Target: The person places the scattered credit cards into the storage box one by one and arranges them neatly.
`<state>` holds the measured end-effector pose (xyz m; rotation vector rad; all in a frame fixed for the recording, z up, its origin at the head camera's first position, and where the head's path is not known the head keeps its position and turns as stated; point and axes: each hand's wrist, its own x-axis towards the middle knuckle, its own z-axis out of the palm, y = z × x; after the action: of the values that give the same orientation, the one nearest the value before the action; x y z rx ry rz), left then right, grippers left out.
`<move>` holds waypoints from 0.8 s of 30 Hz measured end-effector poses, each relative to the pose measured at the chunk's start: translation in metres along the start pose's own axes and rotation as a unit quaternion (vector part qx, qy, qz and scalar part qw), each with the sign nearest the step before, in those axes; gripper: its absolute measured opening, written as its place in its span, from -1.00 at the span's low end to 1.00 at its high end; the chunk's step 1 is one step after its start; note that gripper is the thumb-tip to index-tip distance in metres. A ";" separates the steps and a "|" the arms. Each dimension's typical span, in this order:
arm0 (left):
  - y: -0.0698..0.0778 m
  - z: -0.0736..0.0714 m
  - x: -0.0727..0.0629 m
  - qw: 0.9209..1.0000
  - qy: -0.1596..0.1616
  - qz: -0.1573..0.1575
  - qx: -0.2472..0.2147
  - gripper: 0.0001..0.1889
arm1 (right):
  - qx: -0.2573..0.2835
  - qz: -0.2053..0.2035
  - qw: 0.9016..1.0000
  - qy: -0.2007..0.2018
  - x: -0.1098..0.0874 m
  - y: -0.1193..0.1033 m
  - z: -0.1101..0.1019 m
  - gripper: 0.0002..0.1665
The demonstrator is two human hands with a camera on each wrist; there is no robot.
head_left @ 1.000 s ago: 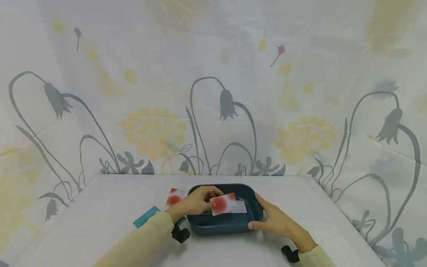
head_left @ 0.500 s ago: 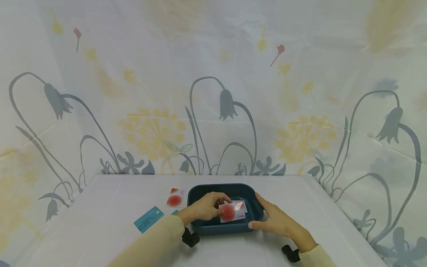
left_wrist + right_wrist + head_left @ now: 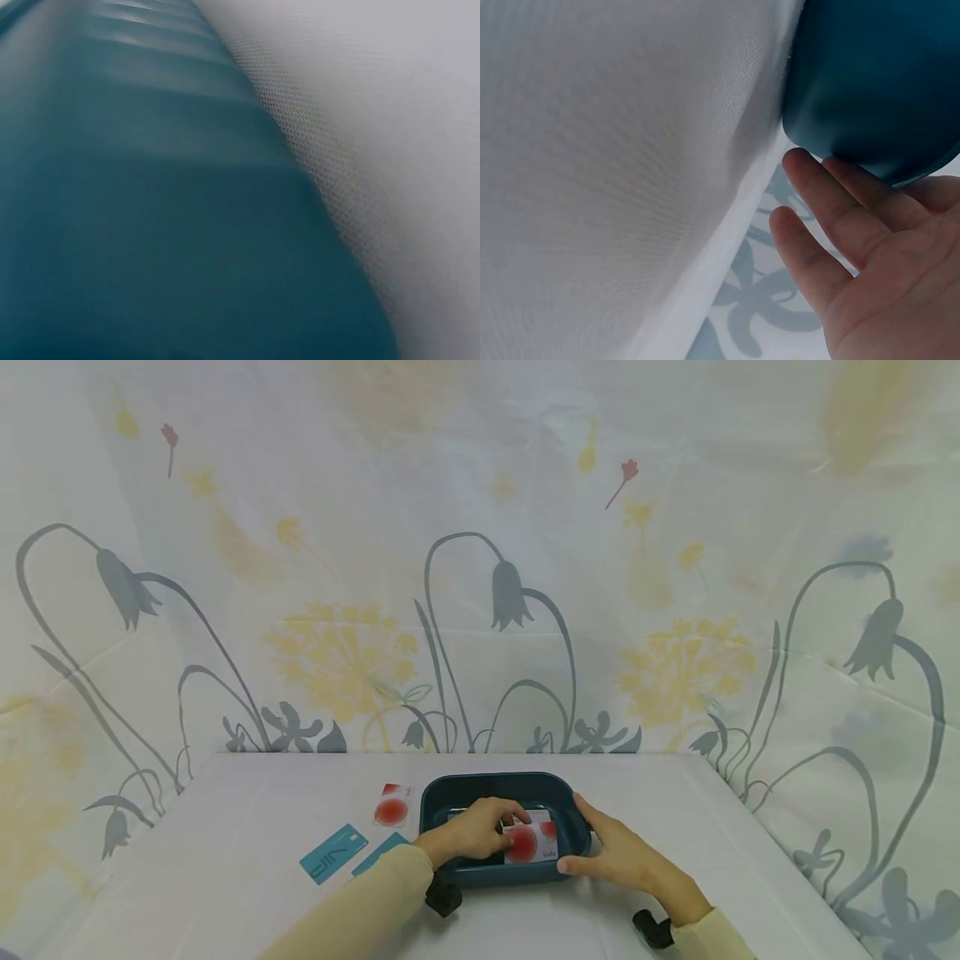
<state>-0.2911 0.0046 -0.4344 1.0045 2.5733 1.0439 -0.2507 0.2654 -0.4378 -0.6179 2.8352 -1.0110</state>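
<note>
Backdrop [image 3: 480, 468]: pale | print: grey bellflowers [image 3: 507, 596], yellow blooms [image 3: 341, 647], small red flowers [image 3: 630, 470] | table [image 3: 675, 810]: white-covered | light: soft

Your forearms [image 3: 360, 906] angle inward from below. Your left hand [image 3: 480, 828] has its fingers bent toward the thumb; your right hand [image 3: 626, 857] has fingers extended, thumb well apart.

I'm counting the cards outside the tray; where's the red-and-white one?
In the head view, the red-and-white card lies on the table, just left of the tray and beyond two teal cards.
</note>
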 end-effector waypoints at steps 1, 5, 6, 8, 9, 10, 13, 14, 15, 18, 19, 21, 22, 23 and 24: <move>0.000 0.000 0.001 1.000 0.000 0.002 0.007 -0.67 | 0.000 -0.001 1.000 0.000 0.000 0.000 0.000 0.24; 0.001 0.001 0.004 0.999 -0.002 0.012 0.043 -0.67 | -0.001 0.000 1.000 0.000 0.000 0.000 -0.001 0.23; 0.000 0.002 0.005 0.998 -0.004 0.016 0.056 -0.66 | 0.000 0.001 1.000 -0.001 0.000 -0.001 -0.001 0.23; 0.000 0.003 0.006 0.997 -0.009 0.021 0.075 -0.66 | 0.001 0.002 1.000 -0.002 0.000 -0.001 -0.001 0.24; -0.001 0.003 0.007 0.996 -0.011 0.023 0.083 -0.66 | 0.002 0.003 1.000 -0.002 0.000 -0.001 0.000 0.24; -0.001 0.004 0.008 0.995 -0.013 0.023 0.093 -0.66 | 0.003 0.002 1.000 -0.002 0.000 -0.001 0.000 0.24; -0.001 0.005 0.010 0.993 -0.015 0.023 0.115 -0.66 | 0.001 0.003 1.000 0.001 0.000 -0.001 0.000 0.25; 0.000 0.005 0.010 0.992 -0.014 0.021 0.120 -0.66 | 0.001 0.005 1.000 0.001 0.000 -0.002 0.000 0.25; 0.000 0.005 0.010 0.992 -0.013 0.019 0.125 -0.66 | 0.000 0.005 1.000 0.002 0.000 -0.002 0.000 0.25; 0.001 0.006 0.011 0.991 -0.012 0.012 0.136 -0.67 | -0.002 0.008 1.000 0.001 0.000 -0.001 0.001 0.25; 0.001 0.007 0.010 0.990 -0.012 0.009 0.137 -0.67 | -0.002 0.008 1.000 0.000 0.000 -0.001 0.001 0.26; 0.001 0.008 0.011 0.990 -0.011 0.006 0.141 -0.68 | -0.003 0.006 1.000 0.000 0.000 -0.001 0.001 0.25; 0.001 0.008 0.011 0.990 -0.011 0.007 0.142 -0.68 | -0.004 0.005 1.000 0.001 0.000 0.000 0.001 0.25; 0.001 0.008 0.011 0.990 -0.011 0.008 0.142 -0.69 | -0.004 0.004 1.000 0.002 0.000 0.000 0.001 0.25; 0.001 0.008 0.012 0.990 -0.012 0.009 0.141 -0.69 | -0.004 0.003 1.000 0.003 0.000 0.000 0.001 0.25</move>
<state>-0.2963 0.0171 -0.4391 1.0966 2.7493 0.6778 -0.2507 0.2646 -0.4382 -0.6079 2.8462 -1.0025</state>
